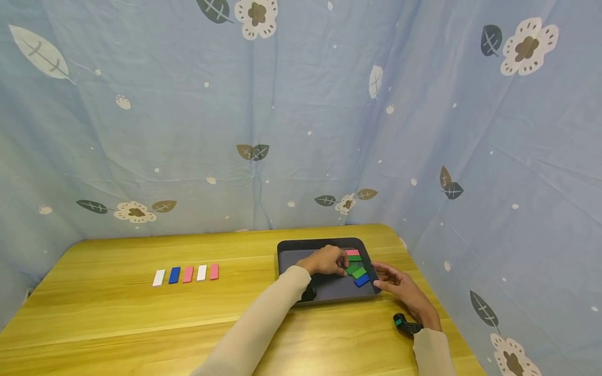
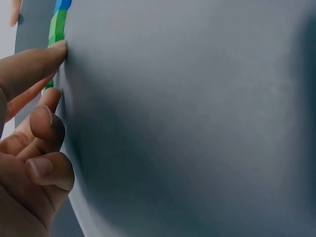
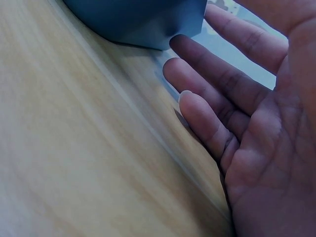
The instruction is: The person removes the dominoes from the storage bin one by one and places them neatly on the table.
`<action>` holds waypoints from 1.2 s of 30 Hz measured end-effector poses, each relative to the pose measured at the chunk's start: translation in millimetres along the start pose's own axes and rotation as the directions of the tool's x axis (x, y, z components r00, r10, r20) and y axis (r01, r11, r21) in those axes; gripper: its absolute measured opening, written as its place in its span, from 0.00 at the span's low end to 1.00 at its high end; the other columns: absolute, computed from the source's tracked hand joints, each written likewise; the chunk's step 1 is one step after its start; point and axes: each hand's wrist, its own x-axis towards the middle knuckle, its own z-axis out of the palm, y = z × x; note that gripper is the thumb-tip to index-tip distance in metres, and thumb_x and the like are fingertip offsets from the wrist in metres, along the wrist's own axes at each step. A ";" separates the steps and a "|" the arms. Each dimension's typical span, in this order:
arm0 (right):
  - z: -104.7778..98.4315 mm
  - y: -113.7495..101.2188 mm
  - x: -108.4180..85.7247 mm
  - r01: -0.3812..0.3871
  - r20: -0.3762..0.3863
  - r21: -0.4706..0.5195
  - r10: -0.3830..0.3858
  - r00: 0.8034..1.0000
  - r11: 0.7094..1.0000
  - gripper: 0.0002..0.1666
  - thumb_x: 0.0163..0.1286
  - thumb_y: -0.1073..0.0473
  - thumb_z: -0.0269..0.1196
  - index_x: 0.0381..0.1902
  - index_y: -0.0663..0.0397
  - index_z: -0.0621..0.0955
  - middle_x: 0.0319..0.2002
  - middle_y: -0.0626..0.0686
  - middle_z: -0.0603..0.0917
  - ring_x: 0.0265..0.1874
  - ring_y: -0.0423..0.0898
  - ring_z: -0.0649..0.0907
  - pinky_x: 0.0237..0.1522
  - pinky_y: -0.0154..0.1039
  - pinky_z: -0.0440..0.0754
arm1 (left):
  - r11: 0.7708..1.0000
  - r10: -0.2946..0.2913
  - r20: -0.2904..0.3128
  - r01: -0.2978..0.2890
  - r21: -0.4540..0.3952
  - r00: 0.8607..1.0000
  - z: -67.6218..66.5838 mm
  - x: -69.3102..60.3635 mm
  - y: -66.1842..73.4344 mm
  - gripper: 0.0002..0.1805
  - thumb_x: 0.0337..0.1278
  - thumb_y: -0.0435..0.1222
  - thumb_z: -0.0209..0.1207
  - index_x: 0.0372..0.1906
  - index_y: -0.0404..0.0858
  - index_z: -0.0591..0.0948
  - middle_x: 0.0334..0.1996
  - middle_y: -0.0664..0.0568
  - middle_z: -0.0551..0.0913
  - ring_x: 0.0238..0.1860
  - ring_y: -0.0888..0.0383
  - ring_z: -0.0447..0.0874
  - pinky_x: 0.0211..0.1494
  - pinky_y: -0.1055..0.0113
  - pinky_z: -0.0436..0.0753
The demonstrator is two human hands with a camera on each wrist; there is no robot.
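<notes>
A dark grey tray [image 1: 329,301] on the wooden table holds several small flat rectangular tiles. My left hand [image 1: 325,259] is inside the tray, its thumb and index fingertips pinching a green tile [image 1: 351,268]. That tile touches a lighter green tile [image 1: 359,273], with a blue tile [image 1: 362,280] in front of it. A pink tile [image 1: 352,252] and a dark green tile [image 1: 355,258] lie behind. In the left wrist view, fingers partly hide the green tile. My right hand [image 1: 400,286] is at the tray's right side, fingers extended, fingertips against its wall.
Left of the tray, a spaced row of tiles lies on the table [image 1: 117,318]: a white tile [image 1: 159,278], a blue one, a pink one, another white and another pink. A blue floral curtain [image 1: 301,115] hangs behind and along the right edge.
</notes>
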 end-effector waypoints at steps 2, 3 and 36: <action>0.1 -0.2 -0.2 0.013 0.001 -0.006 -0.013 1.000 1.000 0.35 0.73 0.53 0.69 0.75 0.42 0.73 0.67 0.58 0.75 0.55 0.54 0.78 0.54 0.43 0.79 | 1.000 0.018 0.002 -0.018 -0.019 1.000 -0.7 -0.4 0.2 0.07 0.60 0.39 0.73 0.41 0.43 0.88 0.32 0.60 0.83 0.33 0.67 0.79 0.41 0.73 0.79; 0.1 -0.4 -0.2 0.022 0.003 -0.011 -0.022 1.000 1.000 0.35 0.73 0.53 0.68 0.75 0.42 0.72 0.67 0.58 0.75 0.55 0.54 0.78 0.54 0.43 0.79 | 0.999 0.023 0.002 -0.023 -0.027 1.000 -0.9 -0.4 0.4 0.07 0.59 0.39 0.74 0.40 0.43 0.87 0.32 0.60 0.83 0.33 0.68 0.79 0.40 0.73 0.78; 1.3 0.3 -2.9 0.012 -0.002 -0.012 -0.012 1.000 1.000 0.34 0.73 0.53 0.68 0.75 0.39 0.72 0.68 0.56 0.74 0.57 0.57 0.78 0.55 0.43 0.79 | 0.997 -0.026 0.054 0.030 -0.072 0.998 0.2 -3.6 0.0 0.22 0.58 0.44 0.74 0.56 0.43 0.83 0.28 0.59 0.80 0.27 0.64 0.77 0.32 0.72 0.76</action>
